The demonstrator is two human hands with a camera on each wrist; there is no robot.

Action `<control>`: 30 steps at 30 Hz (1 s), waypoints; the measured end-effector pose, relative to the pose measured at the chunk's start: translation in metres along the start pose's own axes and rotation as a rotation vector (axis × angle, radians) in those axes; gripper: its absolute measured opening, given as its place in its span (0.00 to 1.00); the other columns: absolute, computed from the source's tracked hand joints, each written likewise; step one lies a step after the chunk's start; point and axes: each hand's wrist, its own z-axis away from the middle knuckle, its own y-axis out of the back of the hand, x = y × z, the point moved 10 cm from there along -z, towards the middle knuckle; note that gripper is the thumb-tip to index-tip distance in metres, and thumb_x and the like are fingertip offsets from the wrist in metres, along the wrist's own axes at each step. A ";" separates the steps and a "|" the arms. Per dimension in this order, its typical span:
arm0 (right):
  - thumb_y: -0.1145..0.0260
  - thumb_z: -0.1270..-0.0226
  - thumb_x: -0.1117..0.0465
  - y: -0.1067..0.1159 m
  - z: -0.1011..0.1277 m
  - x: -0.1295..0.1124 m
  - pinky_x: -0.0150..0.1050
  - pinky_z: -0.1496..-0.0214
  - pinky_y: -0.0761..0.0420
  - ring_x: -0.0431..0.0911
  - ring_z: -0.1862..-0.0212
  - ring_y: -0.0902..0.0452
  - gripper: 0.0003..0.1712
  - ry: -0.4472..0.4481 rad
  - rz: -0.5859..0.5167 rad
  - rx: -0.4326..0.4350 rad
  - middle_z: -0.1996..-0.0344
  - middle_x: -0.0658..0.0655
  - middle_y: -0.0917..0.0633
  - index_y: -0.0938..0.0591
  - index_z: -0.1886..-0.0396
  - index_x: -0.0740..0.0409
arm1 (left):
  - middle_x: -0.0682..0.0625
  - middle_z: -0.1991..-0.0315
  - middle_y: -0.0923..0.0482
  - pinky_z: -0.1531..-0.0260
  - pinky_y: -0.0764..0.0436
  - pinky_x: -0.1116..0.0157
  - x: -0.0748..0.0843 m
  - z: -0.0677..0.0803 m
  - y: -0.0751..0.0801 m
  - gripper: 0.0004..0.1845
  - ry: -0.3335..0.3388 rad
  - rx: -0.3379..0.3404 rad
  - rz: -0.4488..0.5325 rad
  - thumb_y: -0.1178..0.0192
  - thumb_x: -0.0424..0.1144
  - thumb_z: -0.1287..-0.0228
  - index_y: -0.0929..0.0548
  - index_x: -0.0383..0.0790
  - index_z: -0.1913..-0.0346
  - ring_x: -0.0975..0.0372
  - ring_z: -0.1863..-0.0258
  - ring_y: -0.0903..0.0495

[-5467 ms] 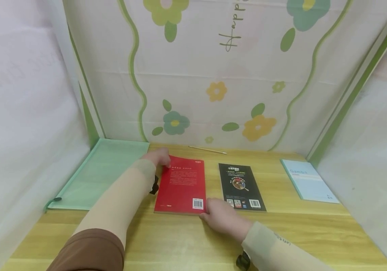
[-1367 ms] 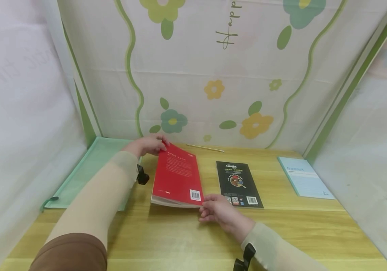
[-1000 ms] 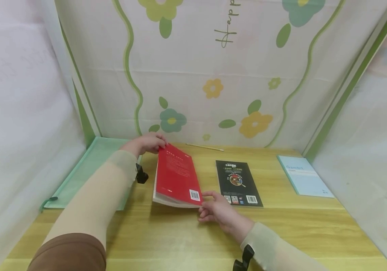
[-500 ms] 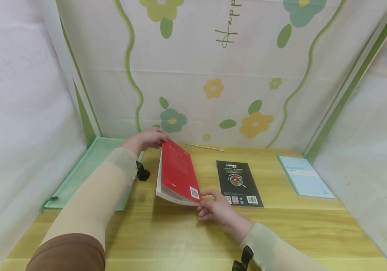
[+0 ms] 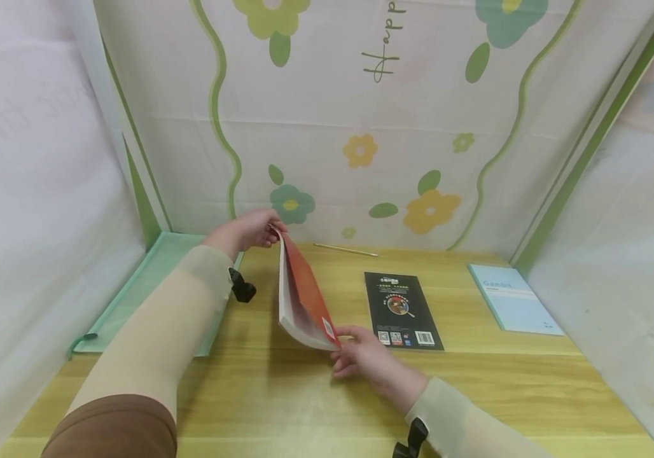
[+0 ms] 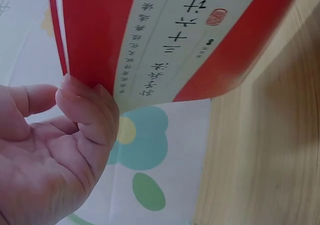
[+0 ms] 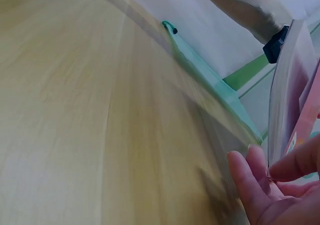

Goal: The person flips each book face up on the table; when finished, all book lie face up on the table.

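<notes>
A red paperback book (image 5: 308, 286) is held tilted above the table, its left side raised and the white page edges facing left. The back cover stands slightly apart from the pages. My left hand (image 5: 254, 230) grips the far upper corner. In the left wrist view the fingers of that left hand (image 6: 75, 145) curl against the edge of the book (image 6: 100, 35), whose front cover carries a pale title panel. My right hand (image 5: 369, 359) pinches the near right corner; in the right wrist view, thumb and finger of the right hand (image 7: 290, 200) meet at the book's (image 7: 282, 95) bottom.
A black book (image 5: 404, 312) lies right of the red one, and a light-blue notebook (image 5: 513, 299) farther right. A green mesh zip pouch (image 5: 132, 299) lies under the left forearm. A pencil (image 5: 345, 250) lies at the back by the flowered cloth wall (image 5: 304, 146).
The red book, earlier flat on the table, has been lifted and turned steeply, left side up. The left hand has risen with its corner; the right hand stays near the same spot.
</notes>
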 end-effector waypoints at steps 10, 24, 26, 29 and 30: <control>0.34 0.43 0.77 -0.008 0.003 0.000 0.49 0.60 0.15 0.51 0.70 0.18 0.49 0.035 0.078 -0.031 0.66 0.64 0.21 0.43 0.23 0.61 | 0.46 0.69 0.27 0.77 0.28 0.70 0.003 0.005 -0.001 0.20 0.010 -0.016 -0.005 0.64 0.37 0.26 0.24 0.25 0.55 0.63 0.78 0.30; 0.32 0.39 0.73 -0.008 0.006 -0.010 0.43 0.75 0.19 0.47 0.76 0.23 0.45 0.155 0.324 0.054 0.68 0.61 0.22 0.41 0.24 0.62 | 0.45 0.67 0.26 0.76 0.27 0.70 0.003 0.007 -0.004 0.19 0.029 -0.031 0.066 0.65 0.35 0.26 0.25 0.25 0.53 0.63 0.77 0.29; 0.34 0.36 0.71 -0.007 0.006 -0.010 0.43 0.76 0.19 0.47 0.77 0.23 0.43 0.159 0.347 0.065 0.69 0.60 0.22 0.41 0.24 0.62 | 0.45 0.67 0.26 0.76 0.27 0.70 0.003 0.006 -0.005 0.18 0.030 -0.031 0.071 0.65 0.34 0.27 0.26 0.26 0.54 0.63 0.77 0.28; 0.35 0.34 0.70 -0.005 0.005 -0.008 0.43 0.76 0.20 0.47 0.78 0.23 0.41 0.153 0.367 0.076 0.69 0.59 0.22 0.40 0.24 0.61 | 0.45 0.68 0.27 0.76 0.27 0.70 0.003 0.006 -0.005 0.17 0.031 -0.032 0.066 0.65 0.35 0.28 0.26 0.27 0.53 0.63 0.77 0.29; 0.35 0.33 0.70 -0.005 0.005 -0.007 0.42 0.76 0.20 0.47 0.78 0.23 0.40 0.147 0.370 0.077 0.69 0.59 0.22 0.40 0.24 0.60 | 0.45 0.68 0.27 0.76 0.27 0.70 0.003 0.006 -0.005 0.17 0.030 -0.032 0.064 0.65 0.35 0.28 0.27 0.27 0.54 0.63 0.78 0.29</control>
